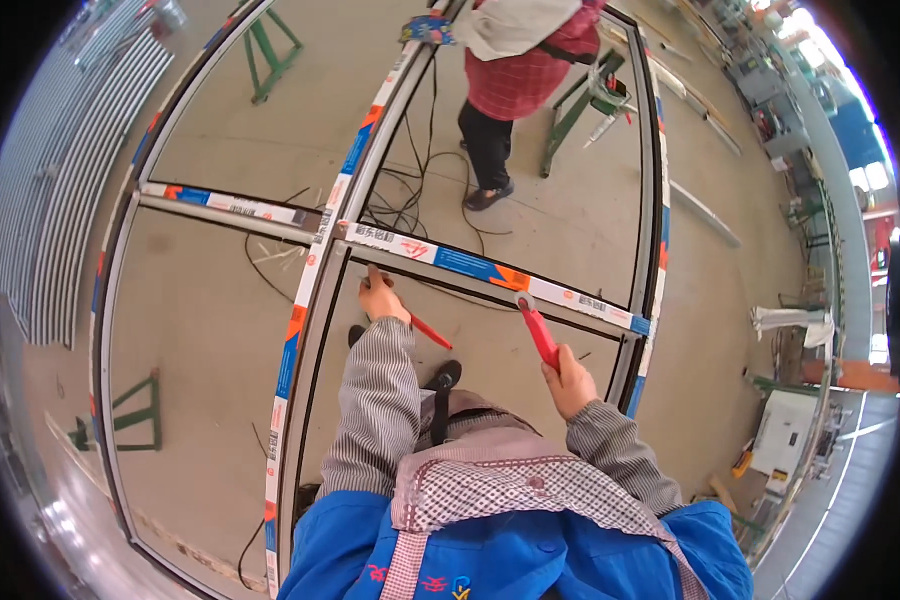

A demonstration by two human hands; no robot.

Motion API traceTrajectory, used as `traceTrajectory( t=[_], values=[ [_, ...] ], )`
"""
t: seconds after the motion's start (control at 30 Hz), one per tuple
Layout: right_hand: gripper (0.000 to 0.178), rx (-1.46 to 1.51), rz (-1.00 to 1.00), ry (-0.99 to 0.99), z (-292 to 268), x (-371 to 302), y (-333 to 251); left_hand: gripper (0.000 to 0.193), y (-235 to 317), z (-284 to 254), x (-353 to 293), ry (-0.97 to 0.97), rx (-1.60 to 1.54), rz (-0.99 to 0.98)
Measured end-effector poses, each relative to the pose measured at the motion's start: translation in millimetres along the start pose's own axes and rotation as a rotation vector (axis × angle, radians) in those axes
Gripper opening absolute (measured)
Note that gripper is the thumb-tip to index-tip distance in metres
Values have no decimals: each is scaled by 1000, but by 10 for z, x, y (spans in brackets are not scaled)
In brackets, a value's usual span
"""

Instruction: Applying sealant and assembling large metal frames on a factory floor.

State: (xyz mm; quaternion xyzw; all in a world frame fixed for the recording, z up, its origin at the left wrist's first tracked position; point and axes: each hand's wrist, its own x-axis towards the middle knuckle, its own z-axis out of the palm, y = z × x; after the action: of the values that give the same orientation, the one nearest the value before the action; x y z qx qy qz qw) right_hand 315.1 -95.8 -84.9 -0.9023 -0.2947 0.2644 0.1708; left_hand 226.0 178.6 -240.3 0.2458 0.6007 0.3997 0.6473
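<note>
The large metal frame is spreading out around the person, its long mullion running near to far on the left. The taped crossbar is lying just beyond both hands, its long axis slanting from far left to nearer right. The left hand is reaching closer to it, fingertips sitting by its left-end corner; whether they are touching, I cannot tell. The right hand, well apart, is gripping a red-handled round-headed tool, its head pointing at the crossbar. A slim red stick is projecting rightward and nearward from the left hand.
</note>
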Motion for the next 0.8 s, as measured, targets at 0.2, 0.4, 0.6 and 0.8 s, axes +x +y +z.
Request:
traceTrajectory(
  t=[0.2,0.4,0.6,0.8],
  values=[
    [25,192,-187,8,394,111,-307,43,-3,-143,-952,-385,-56,-393],
    [32,123,-395,-112,469,-3,-863,40,680,-221,-1287,-254,-253,-350],
    [51,212,-661,-532,627,-193,-1596,42,1398,-1135,-1315,-105,-506,-103],
    [49,288,-766,-950,1181,-868,-2555,48,1831,-2411,-1389,16,-744,204]
  ],
)
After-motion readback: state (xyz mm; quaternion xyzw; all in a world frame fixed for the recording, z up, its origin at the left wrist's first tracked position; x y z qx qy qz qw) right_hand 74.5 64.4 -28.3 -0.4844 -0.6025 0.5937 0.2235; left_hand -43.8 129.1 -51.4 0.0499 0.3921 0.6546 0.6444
